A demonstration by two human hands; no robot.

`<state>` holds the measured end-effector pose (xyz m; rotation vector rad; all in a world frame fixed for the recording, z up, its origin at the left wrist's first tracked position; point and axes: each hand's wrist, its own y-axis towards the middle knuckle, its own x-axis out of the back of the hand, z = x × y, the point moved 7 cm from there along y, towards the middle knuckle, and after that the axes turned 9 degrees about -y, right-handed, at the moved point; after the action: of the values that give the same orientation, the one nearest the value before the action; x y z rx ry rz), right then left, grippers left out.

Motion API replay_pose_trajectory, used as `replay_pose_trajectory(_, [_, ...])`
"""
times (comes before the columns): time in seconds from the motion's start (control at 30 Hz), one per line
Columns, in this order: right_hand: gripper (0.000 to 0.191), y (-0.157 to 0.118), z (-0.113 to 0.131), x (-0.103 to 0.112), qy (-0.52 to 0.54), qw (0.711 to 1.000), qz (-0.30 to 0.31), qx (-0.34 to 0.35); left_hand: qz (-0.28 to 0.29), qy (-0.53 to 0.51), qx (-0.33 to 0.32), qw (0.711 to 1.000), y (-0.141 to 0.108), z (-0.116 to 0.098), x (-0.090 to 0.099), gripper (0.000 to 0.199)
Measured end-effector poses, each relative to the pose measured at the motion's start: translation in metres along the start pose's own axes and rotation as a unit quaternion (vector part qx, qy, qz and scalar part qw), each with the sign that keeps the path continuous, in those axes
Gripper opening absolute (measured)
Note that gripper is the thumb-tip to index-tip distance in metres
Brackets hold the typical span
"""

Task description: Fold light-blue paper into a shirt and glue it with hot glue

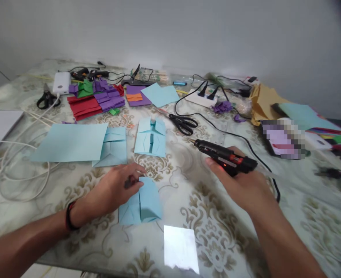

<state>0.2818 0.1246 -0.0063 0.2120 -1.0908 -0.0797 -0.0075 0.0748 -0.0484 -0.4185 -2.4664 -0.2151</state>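
The right hand is clamped on a black glue gun. The left hand's fingertips close together at the folded blue paper, which lies on the bench near its front; whether they pinch it cannot be told. Beyond are black scissors.
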Motion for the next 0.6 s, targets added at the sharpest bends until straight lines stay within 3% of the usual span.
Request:
replay_pose_trajectory(0.07, [0.021, -0.009, 0.020, -0.006, 0.059, 0.996, 0.018, 0.071, 0.007, 0.004, -0.014, 1.000, 0.000, -0.002, -0.001, 0.029])
replay_pose_trajectory(0.13, [0.017, -0.020, 0.037, -0.019, 0.122, 0.982, 0.087, 0.118, 0.012, 0.014, -0.029, 0.999, 0.001, -0.005, -0.002, 0.030])
replay_pose_trajectory(0.27, [0.009, -0.040, 0.070, -0.036, 0.213, 0.933, 0.171, 0.236, 0.015, 0.032, -0.037, 0.999, 0.002, -0.009, -0.002, 0.030])
replay_pose_trajectory(0.6, [0.009, -0.050, 0.083, -0.052, 0.219, 0.919, 0.197, 0.262, 0.010, 0.008, -0.053, 0.999, 0.001, -0.006, -0.005, 0.030])
